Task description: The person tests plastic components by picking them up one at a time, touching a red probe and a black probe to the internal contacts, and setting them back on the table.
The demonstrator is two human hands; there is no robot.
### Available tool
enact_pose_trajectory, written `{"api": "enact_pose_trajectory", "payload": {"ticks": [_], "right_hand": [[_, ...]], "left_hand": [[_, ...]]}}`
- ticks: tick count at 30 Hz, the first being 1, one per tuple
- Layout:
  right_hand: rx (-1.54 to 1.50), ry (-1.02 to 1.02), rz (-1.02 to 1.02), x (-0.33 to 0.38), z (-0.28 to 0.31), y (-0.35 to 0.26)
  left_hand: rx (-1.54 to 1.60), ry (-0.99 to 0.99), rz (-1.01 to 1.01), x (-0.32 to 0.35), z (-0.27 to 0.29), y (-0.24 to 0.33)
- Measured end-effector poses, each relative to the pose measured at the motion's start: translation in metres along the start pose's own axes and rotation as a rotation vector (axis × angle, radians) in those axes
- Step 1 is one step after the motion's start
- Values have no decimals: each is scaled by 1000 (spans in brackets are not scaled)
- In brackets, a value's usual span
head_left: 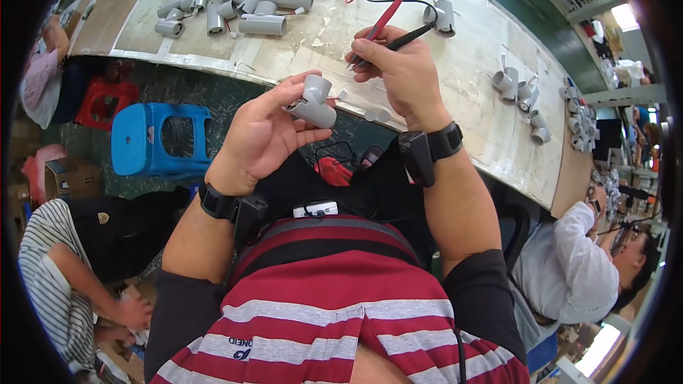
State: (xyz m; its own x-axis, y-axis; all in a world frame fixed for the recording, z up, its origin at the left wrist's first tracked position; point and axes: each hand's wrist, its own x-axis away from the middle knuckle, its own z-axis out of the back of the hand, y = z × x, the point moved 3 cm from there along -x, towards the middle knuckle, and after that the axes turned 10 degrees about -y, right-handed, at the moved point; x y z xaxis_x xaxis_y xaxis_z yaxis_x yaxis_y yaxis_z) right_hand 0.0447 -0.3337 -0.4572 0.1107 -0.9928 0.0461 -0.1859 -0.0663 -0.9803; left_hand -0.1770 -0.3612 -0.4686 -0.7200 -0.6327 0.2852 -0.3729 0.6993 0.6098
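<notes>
Between the fingers and thumb of my left hand (260,128) is a grey T-shaped plastic fitting (314,103), held over the near table edge. A thin wire with a small pale connector (341,94) sticks out from its right side. My right hand (405,75) grips two test probes together like a pen, a red probe (388,14) and a black probe (413,35). Their tips point down and left, a short way from the fitting and apart from it. Red and black leads run from the probes toward the far side of the table.
Many similar grey fittings (263,24) lie piled at the far left of the worn table (334,50). More fittings (445,18) stand farther right. A blue stool (131,141) and a red stool (107,99) are at left. People sit on both sides.
</notes>
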Motion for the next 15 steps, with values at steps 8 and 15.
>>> {"api": "enact_pose_trajectory", "payload": {"ticks": [8,15], "right_hand": [[39,-14,-25,6,-8,7],[119,-54,-79,8,-20,20]], "left_hand": [[63,-29,-112,2,11,1],[83,61,-118,5,11,-6]]}}
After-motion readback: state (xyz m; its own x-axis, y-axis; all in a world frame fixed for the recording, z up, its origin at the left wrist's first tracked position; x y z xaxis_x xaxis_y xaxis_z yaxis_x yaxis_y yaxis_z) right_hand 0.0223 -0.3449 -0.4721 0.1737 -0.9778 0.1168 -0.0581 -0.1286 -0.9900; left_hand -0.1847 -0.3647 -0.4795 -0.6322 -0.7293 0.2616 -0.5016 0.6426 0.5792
